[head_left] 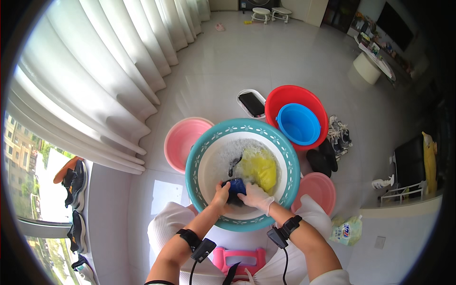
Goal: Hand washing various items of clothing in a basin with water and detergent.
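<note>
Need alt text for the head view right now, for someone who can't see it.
Both hands, left hand and right hand, grip a dark blue item in a teal-rimmed basin of sudsy water, next to a yellow cloth. Pink basins and a red basin holding a blue basin stand around it on the white tile floor.

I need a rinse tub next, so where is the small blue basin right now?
In the head view the small blue basin sits nested inside the red basin, on the floor up and right of the teal-rimmed wash basin.

Blue thing (pixel 236 189) mostly hidden by both hands' fingers (pixel 223 192), perhaps a shoe.
</note>
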A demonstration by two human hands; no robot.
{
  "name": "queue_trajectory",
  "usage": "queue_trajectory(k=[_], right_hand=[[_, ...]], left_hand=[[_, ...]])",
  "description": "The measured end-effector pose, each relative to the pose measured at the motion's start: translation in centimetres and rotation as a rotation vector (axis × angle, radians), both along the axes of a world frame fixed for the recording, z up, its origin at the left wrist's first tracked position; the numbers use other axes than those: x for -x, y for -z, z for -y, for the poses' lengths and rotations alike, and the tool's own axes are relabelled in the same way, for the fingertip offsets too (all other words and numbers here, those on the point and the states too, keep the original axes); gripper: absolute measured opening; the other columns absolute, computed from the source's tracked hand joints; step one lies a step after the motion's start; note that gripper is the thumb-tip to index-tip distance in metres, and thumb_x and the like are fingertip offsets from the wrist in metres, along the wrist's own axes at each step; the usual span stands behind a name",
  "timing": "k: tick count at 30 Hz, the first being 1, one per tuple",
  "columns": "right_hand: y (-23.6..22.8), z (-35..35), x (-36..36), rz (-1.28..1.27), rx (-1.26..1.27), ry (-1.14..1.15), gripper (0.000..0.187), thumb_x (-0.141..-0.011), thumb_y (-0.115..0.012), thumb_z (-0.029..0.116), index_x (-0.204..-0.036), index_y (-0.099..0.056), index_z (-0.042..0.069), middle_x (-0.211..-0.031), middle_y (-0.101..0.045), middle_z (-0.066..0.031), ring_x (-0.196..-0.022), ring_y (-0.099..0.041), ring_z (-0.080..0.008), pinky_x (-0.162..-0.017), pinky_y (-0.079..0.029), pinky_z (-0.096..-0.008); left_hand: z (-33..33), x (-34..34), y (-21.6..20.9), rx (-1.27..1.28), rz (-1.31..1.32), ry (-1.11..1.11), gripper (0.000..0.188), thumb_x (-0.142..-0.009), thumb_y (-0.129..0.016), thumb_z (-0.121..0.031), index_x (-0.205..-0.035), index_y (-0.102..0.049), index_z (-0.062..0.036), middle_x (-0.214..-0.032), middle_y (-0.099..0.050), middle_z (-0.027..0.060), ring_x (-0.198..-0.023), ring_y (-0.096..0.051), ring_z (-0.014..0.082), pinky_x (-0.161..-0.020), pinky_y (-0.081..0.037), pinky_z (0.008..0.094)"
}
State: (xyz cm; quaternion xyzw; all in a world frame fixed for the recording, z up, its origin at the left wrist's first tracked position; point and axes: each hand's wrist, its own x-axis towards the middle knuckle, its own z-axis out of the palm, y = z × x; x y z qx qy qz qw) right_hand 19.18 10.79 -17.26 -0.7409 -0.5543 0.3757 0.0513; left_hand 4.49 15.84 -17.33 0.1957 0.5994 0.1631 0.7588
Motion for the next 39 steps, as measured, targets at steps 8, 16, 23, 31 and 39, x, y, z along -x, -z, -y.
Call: queue_trajectory(k=[8, 16, 23, 31, 39], right_hand=[[-6.2, 1.2, 6.3, -0.584, -0.453, 0.255, 0.024, -0.089, -0.057, 0.028, -0.090, -0.056, 0.004, -0.078, -0.060, -0.0221, -0.075, -0.059, -0.0427, -0.062, -0.047, -0.0448], [-8.7, 1.1, 5.8, -0.207, -0.938, -0.027, 0.019, -0.082, -0.063, 0.023, -0.073, -0.053, 0.008, -0.065, -0.058, -0.0114, -0.060, -0.058, -0.0345, -0.052, -0.046, -0.0447], [-6.8, -1.5, 1.7, 0.023, -0.796, 0.034, 0.022, -0.084, -0.059, 0.020, -0.068, -0.051, 0.007, -0.065, -0.056, -0.0133, -0.059, -0.057, -0.0356, -0.050, -0.043, -0.0447], [-5.5, -2.1, -2.1, 0.111, -0.603, 0.097, 0.018, -0.086, -0.055, 0.021, -0.077, -0.056, 0.005, -0.075, -0.061, -0.0167, -0.073, -0.060, -0.0378, -0.062, -0.046, -0.0482], [-7.0, -2.1, -3.8, -0.382, -0.663, -0.009, 0.038, -0.077, -0.065, 0.020, -0.112, -0.063, 0.006, -0.100, -0.065, -0.0163, -0.098, -0.061, -0.0316, -0.089, -0.045, -0.0368]], left_hand=[[-0.4, 2.0, 3.0, 0.185, 0.411, -0.174, 0.048, -0.092, -0.045, -0.052, -0.114, -0.052, -0.0095, -0.107, -0.059, 0.0148, -0.101, -0.058, 0.0294, -0.082, -0.050, 0.0440], [-0.1, 1.0, 4.4, 0.217, 0.802, -0.091, 0.044, -0.092, -0.048, -0.048, -0.089, -0.062, -0.0065, -0.084, -0.066, 0.0141, -0.079, -0.064, 0.0302, -0.072, -0.053, 0.0441], [2.3, -2.1, -0.9, 0.269, 0.366, -0.207, 0.040, -0.094, -0.046, -0.042, -0.105, -0.060, -0.0065, -0.099, -0.065, 0.0125, -0.089, -0.065, 0.0281, -0.079, -0.053, 0.0472], [-2.0, -0.4, -5.5, -0.564, 0.096, 0.100, 0.039, -0.092, -0.057, -0.040, -0.098, -0.060, -0.0018, -0.091, -0.062, 0.0064, -0.075, -0.061, 0.0153, -0.071, -0.051, 0.0288], [-2.6, 0.3, -8.7, -0.955, 0.072, 0.475, 0.041, -0.067, -0.061, 0.012, -0.105, -0.061, -0.0040, -0.094, -0.056, -0.0001, -0.082, -0.054, 0.0088, -0.070, -0.046, 0.0224]])
